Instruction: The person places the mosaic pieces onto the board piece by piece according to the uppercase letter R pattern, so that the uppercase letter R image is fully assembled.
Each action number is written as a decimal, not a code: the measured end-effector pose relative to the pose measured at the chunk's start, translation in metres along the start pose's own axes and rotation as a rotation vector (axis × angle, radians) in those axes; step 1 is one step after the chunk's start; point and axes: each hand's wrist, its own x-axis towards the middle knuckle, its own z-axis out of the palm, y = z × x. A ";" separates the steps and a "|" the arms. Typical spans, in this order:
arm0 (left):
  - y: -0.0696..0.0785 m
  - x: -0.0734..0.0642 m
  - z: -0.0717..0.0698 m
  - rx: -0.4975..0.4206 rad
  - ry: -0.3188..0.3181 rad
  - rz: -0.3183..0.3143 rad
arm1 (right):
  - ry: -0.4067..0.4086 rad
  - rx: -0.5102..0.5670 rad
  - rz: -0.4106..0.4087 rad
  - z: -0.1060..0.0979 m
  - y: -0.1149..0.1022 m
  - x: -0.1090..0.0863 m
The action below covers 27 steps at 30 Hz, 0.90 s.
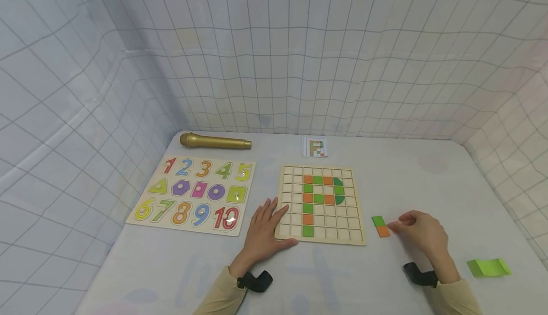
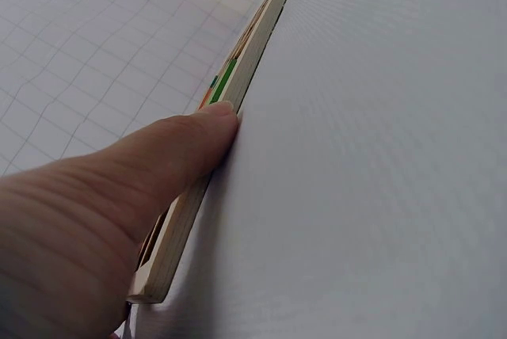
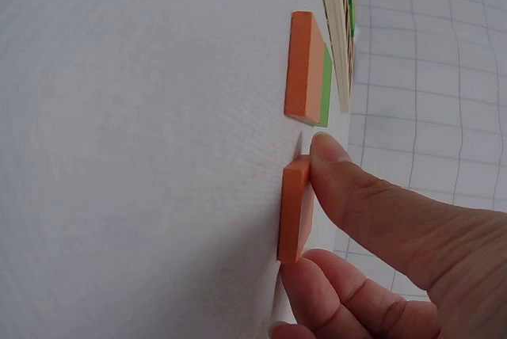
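A wooden grid board [image 1: 317, 240] lies on the table with orange, green and dark-green tiles forming a P shape in its cells. My left hand [image 1: 264, 231] rests spread at the board's near left corner, its thumb along the near edge, as the left wrist view also shows. To the right of the board, my right hand [image 1: 421, 233] pinches an orange tile [image 3: 295, 211] by its two ends, thumb on one and fingers on the other, low over the table. Just beyond it lie a green tile [image 1: 378, 221] and another orange tile [image 1: 383, 231], side by side.
A number-and-shape puzzle board [image 1: 171, 192] lies at the left, with a gold microphone [image 1: 216, 141] behind it. Behind the grid board is a small pattern card [image 1: 315, 147]. A folded bright-green piece [image 1: 489, 268] sits at the right. Gridded cloth walls [image 1: 274, 67] enclose the table.
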 end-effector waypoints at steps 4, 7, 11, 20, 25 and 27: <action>0.000 0.000 0.000 0.003 -0.003 -0.005 | 0.004 -0.005 0.018 0.000 0.002 -0.002; -0.001 0.000 0.001 0.011 -0.005 -0.008 | 0.003 -0.002 0.020 0.000 0.001 -0.003; -0.001 0.000 0.001 0.014 -0.009 -0.015 | -0.004 0.003 0.014 0.000 -0.001 -0.004; 0.000 0.001 0.000 0.004 -0.009 -0.016 | -0.003 0.038 -0.055 0.006 0.000 -0.002; 0.000 0.001 0.001 0.001 -0.012 -0.017 | 0.033 0.031 -0.091 0.007 0.001 -0.003; -0.001 0.000 0.002 0.002 -0.010 -0.015 | 0.046 0.028 -0.106 0.007 0.000 -0.003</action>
